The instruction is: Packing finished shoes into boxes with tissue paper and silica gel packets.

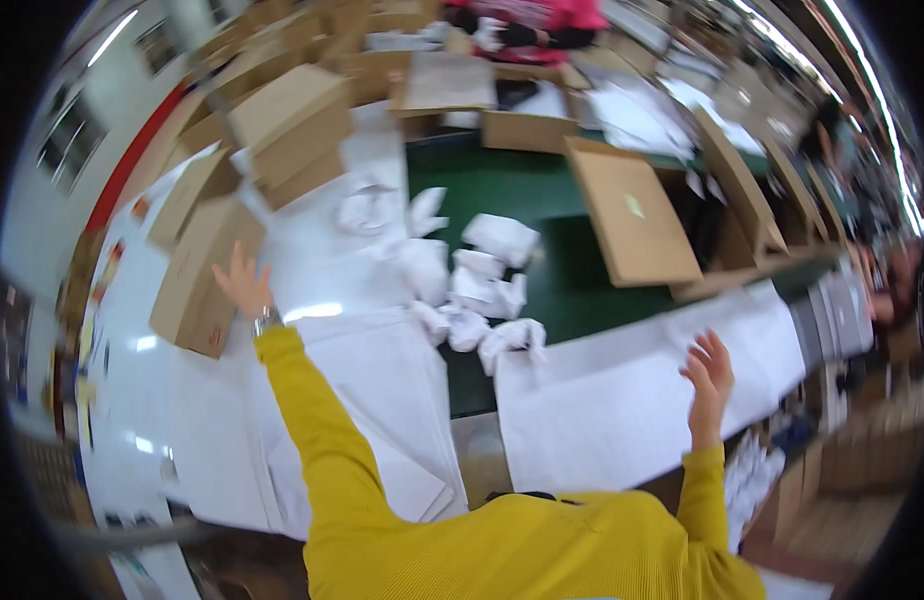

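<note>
My left hand (244, 284) reaches out with spread fingers at the near side of a brown cardboard box (196, 278) on the white table. Whether the fingertips touch the box I cannot tell. My right hand (710, 378) is raised over a stack of flat white paper sheets (632, 375), its fingers parted and nothing in them. Several crumpled wads of white paper (500, 240) lie between the hands, along the edge of a green surface (469, 385). More flat white sheets (352, 365) are spread below my left arm.
An open cardboard box (637, 215) with dark contents stands at the right. Farther left is another brown box (297, 120). Across the table a person in a pink top (542, 15) works by open boxes (530, 130). Loose white paper (637, 115) lies at the back right.
</note>
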Motion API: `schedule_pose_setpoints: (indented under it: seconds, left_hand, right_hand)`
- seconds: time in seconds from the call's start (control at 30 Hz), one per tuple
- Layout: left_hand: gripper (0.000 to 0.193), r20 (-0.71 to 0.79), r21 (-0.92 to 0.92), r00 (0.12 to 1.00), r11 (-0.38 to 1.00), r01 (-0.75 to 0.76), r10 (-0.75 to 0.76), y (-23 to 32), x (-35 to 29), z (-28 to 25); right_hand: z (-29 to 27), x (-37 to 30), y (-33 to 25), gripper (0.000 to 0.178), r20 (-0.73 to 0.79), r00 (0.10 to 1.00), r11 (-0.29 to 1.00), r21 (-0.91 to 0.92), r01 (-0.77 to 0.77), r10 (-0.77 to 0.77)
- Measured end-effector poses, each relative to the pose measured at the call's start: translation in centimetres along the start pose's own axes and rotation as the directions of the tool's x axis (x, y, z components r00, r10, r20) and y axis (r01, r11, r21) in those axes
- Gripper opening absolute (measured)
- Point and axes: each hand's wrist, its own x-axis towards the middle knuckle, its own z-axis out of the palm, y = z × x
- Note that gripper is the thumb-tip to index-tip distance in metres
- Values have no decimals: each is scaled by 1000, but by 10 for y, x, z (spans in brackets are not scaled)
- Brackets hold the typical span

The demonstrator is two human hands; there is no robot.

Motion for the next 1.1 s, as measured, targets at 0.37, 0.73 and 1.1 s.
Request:
schedule_pose_setpoints:
  seconds: [0.37,0.73,1.1]
  left_hand:
    - [49,722,557,42,616,557,-691,-178,-408,87]
    - [94,397,511,63,277,814,-916,-298,-644,251]
    - [60,398,404,475,615,678,-785,-295,-554,295]
  right_hand:
    - [-70,15,76,28,-58,998,967,-256,10,-25]
    - [-167,40,87,25,-105,994,993,-111,-31,19]
    - [-269,41,90,22,-281,955,994,-32,-108,95]
